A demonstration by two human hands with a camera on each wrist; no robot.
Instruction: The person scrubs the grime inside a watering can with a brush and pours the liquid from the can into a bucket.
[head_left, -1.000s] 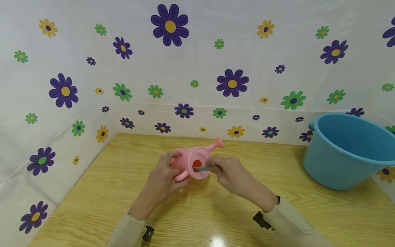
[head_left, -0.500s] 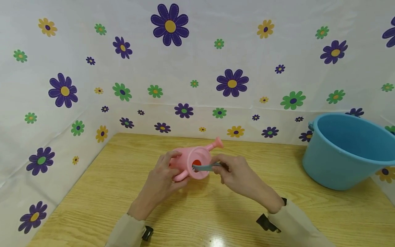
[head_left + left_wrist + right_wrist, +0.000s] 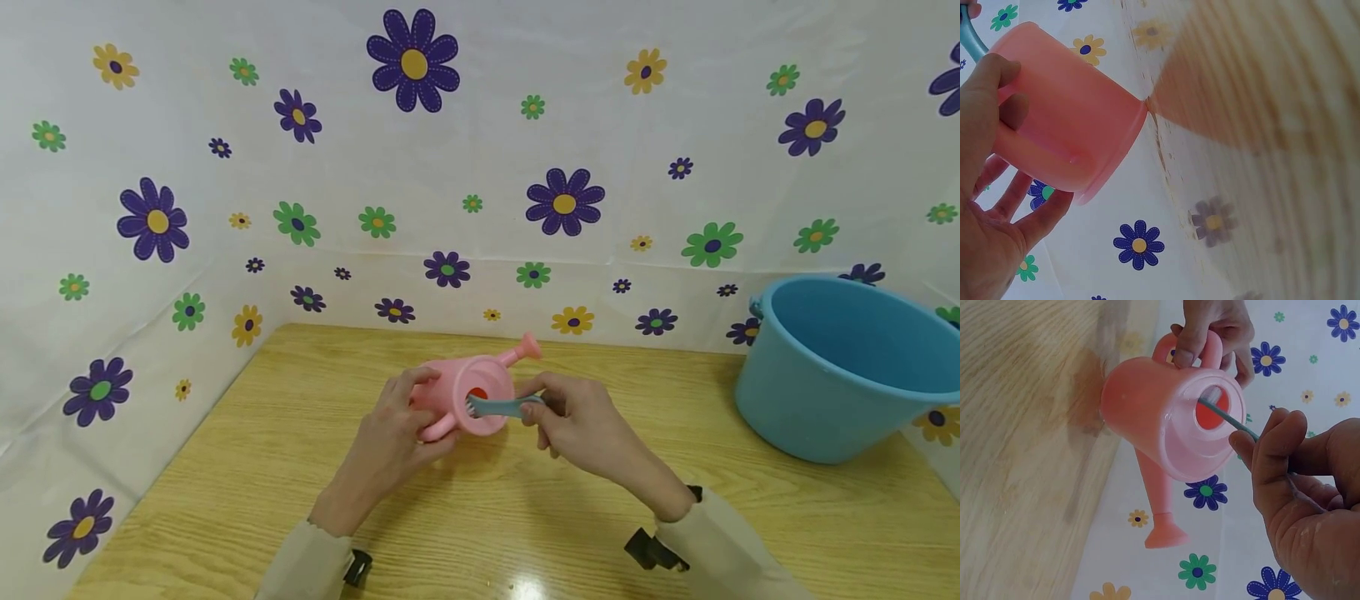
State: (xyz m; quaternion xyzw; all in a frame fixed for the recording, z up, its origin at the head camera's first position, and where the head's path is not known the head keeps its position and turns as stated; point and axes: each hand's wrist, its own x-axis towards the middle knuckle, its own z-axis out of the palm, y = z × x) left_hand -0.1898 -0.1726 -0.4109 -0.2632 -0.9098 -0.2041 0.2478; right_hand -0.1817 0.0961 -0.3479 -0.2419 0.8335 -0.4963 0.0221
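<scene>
Left hand (image 3: 392, 437) curls its fingers round a pink watering can (image 3: 1154, 415) at the side and handle, the can tilted over the bench (image 3: 187, 500), while the right hand (image 3: 577, 417) pinches a blue-grey brush (image 3: 498, 407), bristled head at the can's round opening. A blue bucket (image 3: 817, 400) stands at right, well apart.

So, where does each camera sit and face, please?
Head: on the head, facing forward and down at the pink watering can; left hand, right hand show.
Left wrist: on that wrist, facing the can's side; mostly left hand.
Right wrist: on that wrist, facing the can's open end; both hands.
Wrist views share the can and blue tool.
</scene>
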